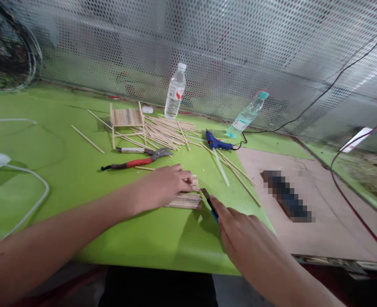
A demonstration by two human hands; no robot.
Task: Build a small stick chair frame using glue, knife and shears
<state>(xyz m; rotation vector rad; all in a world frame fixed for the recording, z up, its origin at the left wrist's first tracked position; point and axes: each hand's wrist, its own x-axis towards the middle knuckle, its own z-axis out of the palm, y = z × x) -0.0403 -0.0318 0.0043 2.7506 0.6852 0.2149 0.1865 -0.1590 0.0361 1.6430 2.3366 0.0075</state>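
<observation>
Pressed down by the curled fingers of my left hand (165,184), a flat row of short wooden sticks (186,201) lies near the front of the green table. Part of the row is hidden beneath that hand. My right hand (242,232) is closed around a utility knife (213,209) with a blue and black handle. Its blade points at the right ends of the sticks; whether it touches them I cannot tell. Beyond my left hand lie pruning shears (140,161) with one red handle and one whitish handle.
A small stick-built chair-like frame (127,117) stands beside a pile of loose sticks (167,132). Behind are a clear bottle (175,94) and a greenish bottle (247,115). A blue glue gun (217,140) trails a black cord. A board (329,204) lies right, a white cable (44,187) left.
</observation>
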